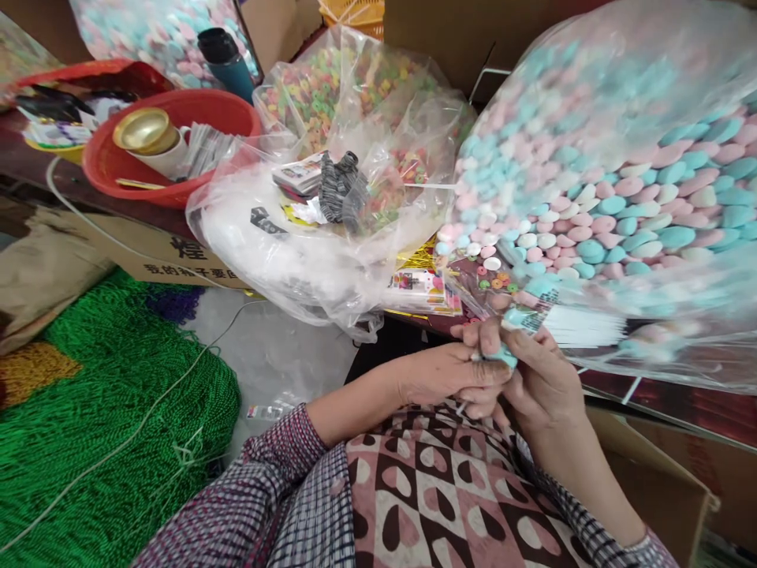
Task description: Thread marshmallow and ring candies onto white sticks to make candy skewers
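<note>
Right between the two hands sits a small turquoise piece, pinched just above the person's lap and below the near edge of the worktop. The left hand closes its fingers narrowly around the lower part of it, thumb on top, so it stays steady. The right hand curls its fingertips onto the upper end, where a small printed label pokes up; the grip looks fine and tight, suited to something light and fiddly. A thin white stick shows under the fingers, though what it joins to is hidden.

Just beyond, a big clear bag of pink, white and turquoise beads leans over the worktop's right side, within easy reach. Left of it, smaller bags of multicoloured rings slump open. A red basin holds a gold lid at the far left corner. Green cord lies heaped on the floor.
</note>
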The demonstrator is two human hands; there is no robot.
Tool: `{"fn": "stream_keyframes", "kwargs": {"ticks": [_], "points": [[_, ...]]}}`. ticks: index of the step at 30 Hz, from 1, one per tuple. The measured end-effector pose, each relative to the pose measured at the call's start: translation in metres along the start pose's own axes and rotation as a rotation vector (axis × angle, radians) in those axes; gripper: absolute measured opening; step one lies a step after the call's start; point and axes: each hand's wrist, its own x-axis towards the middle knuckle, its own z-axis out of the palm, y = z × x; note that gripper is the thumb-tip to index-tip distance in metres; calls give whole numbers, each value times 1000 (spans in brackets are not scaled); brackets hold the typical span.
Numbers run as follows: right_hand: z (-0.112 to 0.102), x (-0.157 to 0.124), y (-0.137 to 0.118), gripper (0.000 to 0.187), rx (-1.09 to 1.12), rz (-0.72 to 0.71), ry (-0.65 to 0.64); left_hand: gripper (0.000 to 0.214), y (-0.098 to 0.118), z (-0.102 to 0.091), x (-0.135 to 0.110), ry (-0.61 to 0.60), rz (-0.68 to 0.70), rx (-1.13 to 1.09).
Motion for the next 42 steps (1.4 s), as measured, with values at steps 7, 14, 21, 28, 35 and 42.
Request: {"fn": "stream_keyframes", "kwargs": {"ticks": [7,14,21,28,35,42], "points": [[16,5,8,23,-68,-262,196,32,7,-12,-3,636,172,616],[10,9,-10,39,-6,-78,-34,48,7,-22,-14,85,97,79],[28,39,6,35,-110,-273,86,20,11,-35,-25,789,347,753],[34,109,3,21,-811,-455,-7,30,40,-83,-48,962,454,370],[53,150,14,25,-1492,-565,-118,28,46,-102,-56,1002,523,321],[38,158,17,25,-1387,-569,-143,28,45,-97,-56,965,535,173]]}}
